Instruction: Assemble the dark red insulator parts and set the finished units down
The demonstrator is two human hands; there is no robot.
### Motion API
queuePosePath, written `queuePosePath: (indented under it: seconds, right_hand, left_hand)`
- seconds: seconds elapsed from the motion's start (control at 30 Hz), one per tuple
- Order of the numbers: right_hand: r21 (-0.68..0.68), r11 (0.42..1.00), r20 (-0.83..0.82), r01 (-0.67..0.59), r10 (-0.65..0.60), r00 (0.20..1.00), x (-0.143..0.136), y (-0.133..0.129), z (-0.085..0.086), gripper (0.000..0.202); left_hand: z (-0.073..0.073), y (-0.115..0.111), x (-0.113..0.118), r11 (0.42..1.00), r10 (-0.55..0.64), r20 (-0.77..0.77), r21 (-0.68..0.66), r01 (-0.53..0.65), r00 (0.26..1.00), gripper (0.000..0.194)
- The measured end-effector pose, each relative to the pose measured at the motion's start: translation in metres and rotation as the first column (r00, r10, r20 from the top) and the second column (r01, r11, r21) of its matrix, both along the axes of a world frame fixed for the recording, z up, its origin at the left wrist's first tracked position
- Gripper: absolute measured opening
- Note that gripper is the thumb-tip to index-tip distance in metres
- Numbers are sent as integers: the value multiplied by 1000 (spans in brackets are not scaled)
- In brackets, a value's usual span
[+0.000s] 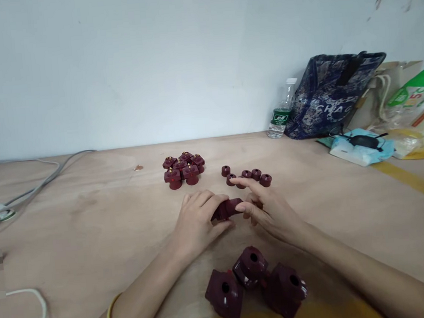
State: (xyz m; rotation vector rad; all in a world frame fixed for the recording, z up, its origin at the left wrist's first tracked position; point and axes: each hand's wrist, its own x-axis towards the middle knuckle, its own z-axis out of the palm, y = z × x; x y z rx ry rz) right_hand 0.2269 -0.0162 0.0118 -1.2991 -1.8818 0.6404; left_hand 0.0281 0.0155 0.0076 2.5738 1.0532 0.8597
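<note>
Near the middle of the table, my left hand (201,219) is wrapped round a dark red part (228,208), which lies on its side. Just right of it my right hand (266,206) has its fingers apart, the thumb close to the part's right end and the index finger stretched over small dark red round caps (256,174). Behind my left hand stands a cluster of dark red parts with brass-coloured tips (180,164). Larger dark red pieces with round holes (225,287) sit close to the front edge, between my forearms.
A water bottle (280,113) and a dark patterned bag (334,94) stand by the wall at the back right, beside a blue packet (361,147) and plastic bags. Cables (55,168) run along the left of the wooden table (101,213).
</note>
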Motion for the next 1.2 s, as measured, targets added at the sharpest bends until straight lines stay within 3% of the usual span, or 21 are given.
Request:
queuePosePath:
  seconds: [0.07, 0.13, 0.2, 0.33, 0.37, 0.4, 0.43, 0.5, 0.53, 0.57, 0.6, 0.67, 0.73, 0.8, 0.87, 0.97, 1.07, 1.2]
  right_hand:
    - [-6, 999, 28, 41, -41, 999, 8, 5, -2, 45]
    - [22, 995, 55, 94, -96, 994, 20, 12, -6, 43]
    - [53, 988, 107, 144, -149, 983, 32, 20, -12, 40]
    - [128, 977, 190, 168, -191, 963, 44, 33, -24, 32]
    - [162, 973, 202, 163, -195, 960, 44, 36, -28, 32]
    - [200, 968, 220, 155, -198, 955, 42, 38, -31, 33]
    - [234, 961, 244, 145, -202, 948, 39, 41, -34, 36]
    - [271, 955, 313, 124, -209, 926, 34, 44, -40, 44]
    - [269, 957, 353, 112, -206, 913, 32, 46, -43, 48]
    - [263, 960, 391, 100, -200, 898, 31, 47, -45, 50]
    - [255, 963, 423, 91, -196, 885, 30, 47, -47, 51]
    - [239, 968, 462, 79, -185, 867, 30, 46, -47, 48]
    - [221, 972, 462, 81, -177, 869, 31, 43, -44, 41]
    - [203, 976, 414, 74, -154, 897, 32, 38, -38, 35]
    - [187, 979, 303, 74, -129, 944, 30, 32, -31, 28]
    - [116, 990, 51, 75, -81, 995, 23, 20, -20, 27]
    - [64, 998, -121, 13, -5, 993, 14, 10, -13, 32]
    - [108, 993, -83, -48, 57, 995, 9, 3, -10, 34]
  left_hand:
    - [5, -1, -1, 980, 1, 71, -199, 13, 997, 34]
    - [12, -1, -7, 900, 18, 133, -433, 41, 991, 36]
    - [21, 0, -17, 765, -36, 155, -631, 127, 987, 43]
    - [37, 6, -43, 394, -326, 202, -859, 327, 923, 53]
    - [39, 9, -49, 336, -359, 211, -880, 337, 909, 51]
    - [39, 13, -54, 324, -358, 205, -888, 327, 911, 44]
    - [38, 18, -58, 384, -307, 181, -875, 296, 934, 36]
    - [30, 32, -63, 667, -27, 125, -736, 111, 992, 23]
    - [24, 41, -65, 814, 196, 135, -574, -84, 971, 22]
    - [17, 50, -65, 866, 401, 189, -398, -303, 896, 26]
    - [10, 58, -65, 842, 528, 242, -272, -465, 814, 35]
    - [-3, 73, -64, 794, 608, 272, -207, -572, 746, 48]
    - [-14, 78, -62, 813, 580, 269, -254, -524, 769, 48]
    - [-19, 74, -55, 858, 498, 335, -328, -397, 800, 40]
    - [-20, 60, -44, 889, 387, 413, -403, -216, 824, 37]
    - [-17, 34, -22, 869, 238, 426, -494, 5, 873, 39]
    - [-13, 16, -5, 895, 149, 349, -445, 24, 925, 44]
    - [-11, 11, 0, 969, 28, 246, -246, 34, 969, 45]
